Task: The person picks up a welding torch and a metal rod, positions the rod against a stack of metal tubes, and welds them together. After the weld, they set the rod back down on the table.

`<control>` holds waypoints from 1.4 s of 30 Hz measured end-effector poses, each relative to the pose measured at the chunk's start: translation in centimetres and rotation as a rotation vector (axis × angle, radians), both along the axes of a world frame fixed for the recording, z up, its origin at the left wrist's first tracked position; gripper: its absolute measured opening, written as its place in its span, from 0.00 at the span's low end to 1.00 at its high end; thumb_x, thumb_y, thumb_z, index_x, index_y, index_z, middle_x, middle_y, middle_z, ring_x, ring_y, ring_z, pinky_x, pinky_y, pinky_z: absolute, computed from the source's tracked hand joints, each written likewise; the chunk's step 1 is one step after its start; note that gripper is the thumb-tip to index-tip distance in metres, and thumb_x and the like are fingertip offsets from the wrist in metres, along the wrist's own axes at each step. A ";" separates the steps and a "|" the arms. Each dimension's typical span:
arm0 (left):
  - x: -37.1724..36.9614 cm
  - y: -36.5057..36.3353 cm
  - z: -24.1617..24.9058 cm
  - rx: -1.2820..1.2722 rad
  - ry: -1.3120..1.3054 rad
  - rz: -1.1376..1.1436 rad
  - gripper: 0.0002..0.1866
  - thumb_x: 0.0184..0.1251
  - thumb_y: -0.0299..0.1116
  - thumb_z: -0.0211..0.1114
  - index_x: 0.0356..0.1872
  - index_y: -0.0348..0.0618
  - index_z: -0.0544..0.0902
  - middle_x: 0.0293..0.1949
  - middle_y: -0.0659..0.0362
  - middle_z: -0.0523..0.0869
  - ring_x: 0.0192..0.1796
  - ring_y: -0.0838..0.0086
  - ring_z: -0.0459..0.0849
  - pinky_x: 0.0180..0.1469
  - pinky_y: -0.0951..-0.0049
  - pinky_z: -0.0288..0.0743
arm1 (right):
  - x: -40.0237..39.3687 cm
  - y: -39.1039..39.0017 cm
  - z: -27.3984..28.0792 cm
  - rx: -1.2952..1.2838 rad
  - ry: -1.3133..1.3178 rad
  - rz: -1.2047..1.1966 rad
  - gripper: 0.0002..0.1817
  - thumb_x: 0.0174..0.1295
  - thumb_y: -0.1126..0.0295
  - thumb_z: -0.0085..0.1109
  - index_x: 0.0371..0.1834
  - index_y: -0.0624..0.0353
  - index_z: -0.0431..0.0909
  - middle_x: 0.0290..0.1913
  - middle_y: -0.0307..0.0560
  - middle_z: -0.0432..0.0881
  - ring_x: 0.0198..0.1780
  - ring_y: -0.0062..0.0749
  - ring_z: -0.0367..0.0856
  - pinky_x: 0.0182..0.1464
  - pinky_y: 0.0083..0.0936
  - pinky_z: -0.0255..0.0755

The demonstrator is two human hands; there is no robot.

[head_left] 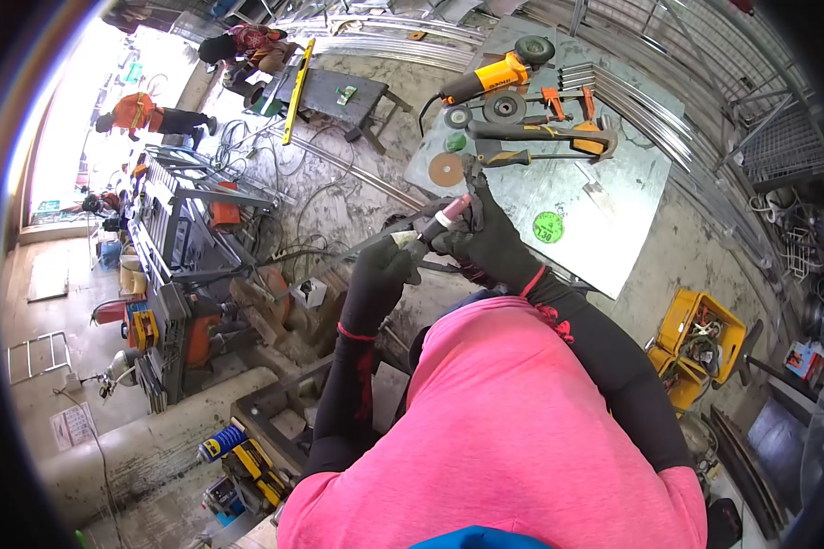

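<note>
Both my hands wear dark gloves with red cuffs and meet in front of my body. Between them is what looks like a TIG welding torch (428, 231), with a pink nozzle, a white ring and a dark body. My left hand (382, 276) is closed around its lower end, near a pale yellowish piece. Fingers of my right hand (490, 240) wrap the torch near the nozzle. Glove and torch overlap, so the exact grip is partly hidden. Just beyond my right hand, a tan cutting disc (446, 169) lies on the metal-topped table (618, 247).
On the table are an orange angle grinder (490, 79), a hammer (540, 134), clamps (558, 102) and metal tubes. Yellow crates (705, 334) stand right. A dark bench (325, 99) carries a yellow level (298, 91). Two people (247, 53) work farther off. Cables cross the floor.
</note>
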State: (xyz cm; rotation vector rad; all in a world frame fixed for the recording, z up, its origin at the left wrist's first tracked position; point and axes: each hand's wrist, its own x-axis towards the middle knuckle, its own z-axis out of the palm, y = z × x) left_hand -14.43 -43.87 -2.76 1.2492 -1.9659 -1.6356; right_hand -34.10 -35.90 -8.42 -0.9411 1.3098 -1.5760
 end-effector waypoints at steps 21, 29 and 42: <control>-2.3 2.5 2.8 -0.132 -0.070 -0.047 0.11 0.77 0.31 0.61 0.39 0.32 0.84 0.24 0.60 0.80 0.24 0.80 0.80 0.27 0.72 0.73 | -2.7 1.7 -1.6 -0.116 0.069 0.071 0.51 0.64 0.74 0.78 0.87 0.57 0.56 0.54 0.41 0.83 0.52 0.23 0.81 0.57 0.26 0.79; -2.2 2.1 2.6 0.085 -0.021 0.021 0.15 0.78 0.37 0.63 0.34 0.34 0.84 0.21 0.63 0.80 0.22 0.81 0.79 0.26 0.75 0.72 | -3.2 1.6 -0.9 -0.165 -0.002 0.127 0.58 0.63 0.72 0.80 0.91 0.56 0.47 0.55 0.40 0.83 0.52 0.23 0.81 0.58 0.26 0.79; -2.0 1.0 3.2 0.384 0.051 0.006 0.26 0.77 0.48 0.66 0.41 0.26 0.86 0.19 0.60 0.80 0.19 0.76 0.76 0.26 0.72 0.73 | -3.4 1.9 -0.5 -0.073 -0.028 0.145 0.59 0.60 0.71 0.82 0.91 0.51 0.50 0.75 0.48 0.76 0.62 0.25 0.76 0.66 0.26 0.73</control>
